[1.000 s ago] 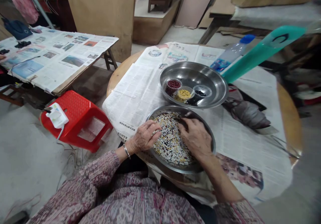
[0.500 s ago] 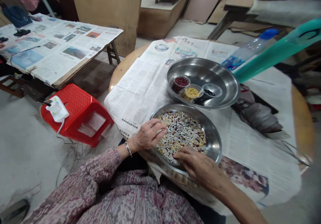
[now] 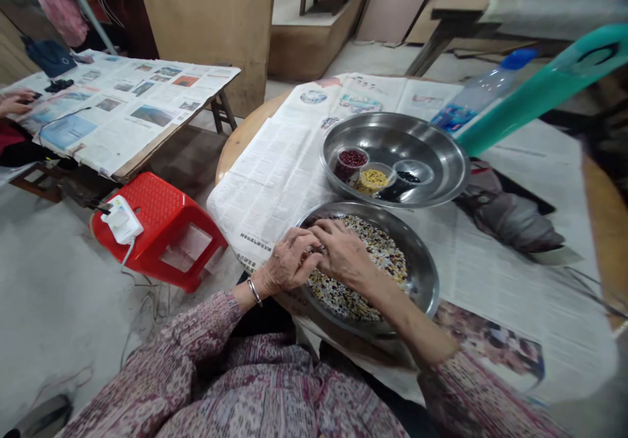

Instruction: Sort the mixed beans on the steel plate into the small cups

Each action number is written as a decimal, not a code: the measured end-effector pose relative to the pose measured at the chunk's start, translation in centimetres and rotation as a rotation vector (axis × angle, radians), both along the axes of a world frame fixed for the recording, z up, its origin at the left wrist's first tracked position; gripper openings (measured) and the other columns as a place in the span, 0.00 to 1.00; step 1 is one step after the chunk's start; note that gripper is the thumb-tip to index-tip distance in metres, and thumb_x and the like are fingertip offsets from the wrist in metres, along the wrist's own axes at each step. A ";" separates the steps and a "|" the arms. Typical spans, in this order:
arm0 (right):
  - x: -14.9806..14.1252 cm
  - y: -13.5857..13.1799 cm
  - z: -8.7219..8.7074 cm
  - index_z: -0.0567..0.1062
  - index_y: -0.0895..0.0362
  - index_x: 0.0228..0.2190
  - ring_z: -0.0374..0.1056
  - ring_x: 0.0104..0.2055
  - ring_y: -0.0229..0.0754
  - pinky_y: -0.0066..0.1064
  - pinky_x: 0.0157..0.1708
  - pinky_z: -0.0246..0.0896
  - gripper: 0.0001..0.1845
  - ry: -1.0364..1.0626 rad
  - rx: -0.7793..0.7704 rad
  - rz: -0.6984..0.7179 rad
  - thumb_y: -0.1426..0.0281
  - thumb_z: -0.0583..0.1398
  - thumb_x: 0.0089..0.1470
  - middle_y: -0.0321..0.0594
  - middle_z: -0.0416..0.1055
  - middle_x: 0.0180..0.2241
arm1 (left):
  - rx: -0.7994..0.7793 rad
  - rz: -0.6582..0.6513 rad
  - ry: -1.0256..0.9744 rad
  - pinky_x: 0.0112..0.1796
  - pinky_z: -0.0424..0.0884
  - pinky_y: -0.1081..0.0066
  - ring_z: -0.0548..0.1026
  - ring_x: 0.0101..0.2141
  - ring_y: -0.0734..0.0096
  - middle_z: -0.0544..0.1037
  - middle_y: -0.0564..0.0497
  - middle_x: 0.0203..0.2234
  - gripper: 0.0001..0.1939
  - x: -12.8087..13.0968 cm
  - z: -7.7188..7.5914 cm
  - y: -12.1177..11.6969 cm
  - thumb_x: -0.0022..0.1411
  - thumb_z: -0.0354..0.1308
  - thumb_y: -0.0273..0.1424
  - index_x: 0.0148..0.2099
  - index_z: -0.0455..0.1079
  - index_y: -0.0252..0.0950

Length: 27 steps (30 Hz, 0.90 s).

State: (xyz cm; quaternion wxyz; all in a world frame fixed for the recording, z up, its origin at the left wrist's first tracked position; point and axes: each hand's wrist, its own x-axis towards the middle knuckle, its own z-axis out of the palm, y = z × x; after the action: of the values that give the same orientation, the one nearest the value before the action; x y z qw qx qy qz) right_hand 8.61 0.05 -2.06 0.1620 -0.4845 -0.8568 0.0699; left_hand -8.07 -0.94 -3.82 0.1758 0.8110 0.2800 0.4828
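Note:
A shallow steel basin (image 3: 426,274) holds a mix of white grains with red, yellow and black beans (image 3: 380,248). Over its left side, my left hand (image 3: 287,261) is curled into a cup, with a few beans and grains showing in its palm. My right hand (image 3: 346,255) meets it there, fingers bent against the left fingers and palm; what its fingertips pinch is hidden. Behind, a larger steel basin (image 3: 441,163) carries clear cups of red beans (image 3: 353,157), yellow beans (image 3: 373,178) and black beans (image 3: 408,177).
Newspaper (image 3: 265,183) covers the round table. A water bottle (image 3: 483,91), a teal long-handled object (image 3: 544,88) and a grey bundle (image 3: 515,219) lie at the right. A red stool (image 3: 161,209) bears a power strip (image 3: 122,221). Another person's hand (image 3: 14,102) rests at the left table.
My right hand has lifted from the grains near the basin's front and moved up and left to my left hand. My left hand stays cupped in nearly the same place.

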 end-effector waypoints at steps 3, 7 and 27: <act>0.0 -0.8 -0.2 0.75 0.57 0.39 0.65 0.43 0.45 0.36 0.43 0.62 0.13 -0.008 -0.039 0.114 0.75 0.57 0.51 0.45 0.72 0.39 | 0.002 0.002 0.031 0.47 0.73 0.59 0.71 0.45 0.62 0.72 0.43 0.40 0.07 0.0 0.1 0.0 0.70 0.48 0.30 0.47 0.63 0.33; 3.8 -1.7 0.1 0.75 0.55 0.29 0.66 0.37 0.44 0.34 0.37 0.60 0.09 -0.108 -0.044 0.057 0.75 0.55 0.53 0.41 0.71 0.31 | 0.012 -0.004 0.044 0.47 0.73 0.60 0.71 0.45 0.63 0.72 0.45 0.38 0.07 0.0 0.1 0.1 0.70 0.48 0.30 0.46 0.64 0.33; 4.1 -4.4 0.4 0.75 0.55 0.28 0.68 0.30 0.38 0.30 0.34 0.62 0.09 0.265 -0.350 -0.013 0.76 0.55 0.51 0.37 0.73 0.28 | 0.063 0.003 0.099 0.46 0.74 0.62 0.72 0.42 0.65 0.76 0.46 0.35 0.07 0.2 0.4 0.1 0.71 0.47 0.27 0.43 0.66 0.33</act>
State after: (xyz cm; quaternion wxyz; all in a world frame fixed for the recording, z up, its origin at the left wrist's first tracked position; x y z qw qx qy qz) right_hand 12.73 -4.38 -1.67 0.1870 -0.4976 -0.7996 0.2796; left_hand -7.85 -0.88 -3.37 0.1352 0.8387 0.2740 0.4508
